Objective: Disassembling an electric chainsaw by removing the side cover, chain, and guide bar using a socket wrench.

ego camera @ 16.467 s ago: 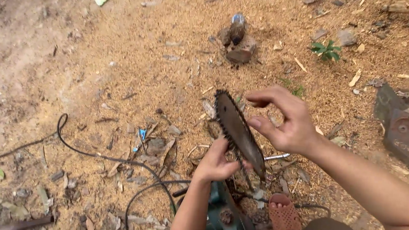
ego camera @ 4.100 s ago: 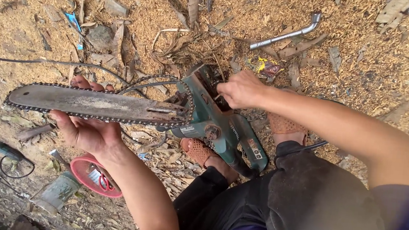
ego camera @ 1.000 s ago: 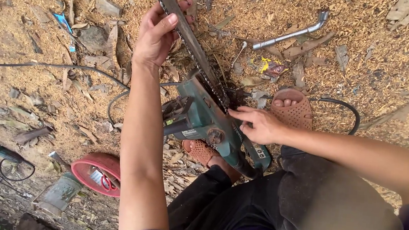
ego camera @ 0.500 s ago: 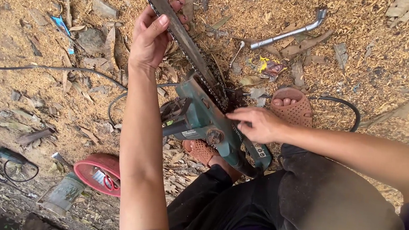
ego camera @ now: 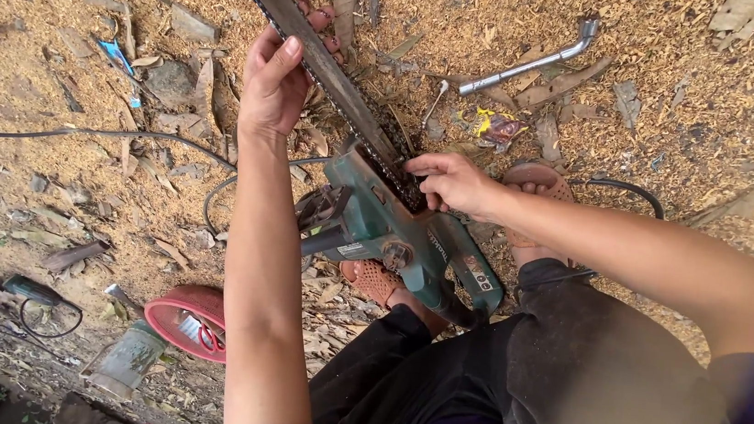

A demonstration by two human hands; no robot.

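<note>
1. Head view: the left hand [ego camera: 271, 91] is gripping the guide bar [ego camera: 315, 45] of a green electric chainsaw [ego camera: 398, 232], holding it angled towards the top edge of the sawdust ground [ego camera: 59, 71]; a few seconds ago the bar was lying level.
2. The right hand [ego camera: 454, 181], which has slid up from the saw body, is now pinching the chain [ego camera: 399, 170] at the bar's base, so the chain is being worked there.
3. Counting: one chainsaw, one metal wrench [ego camera: 525, 65] near the top edge, one red round lid [ego camera: 187, 323], two hands.
</note>
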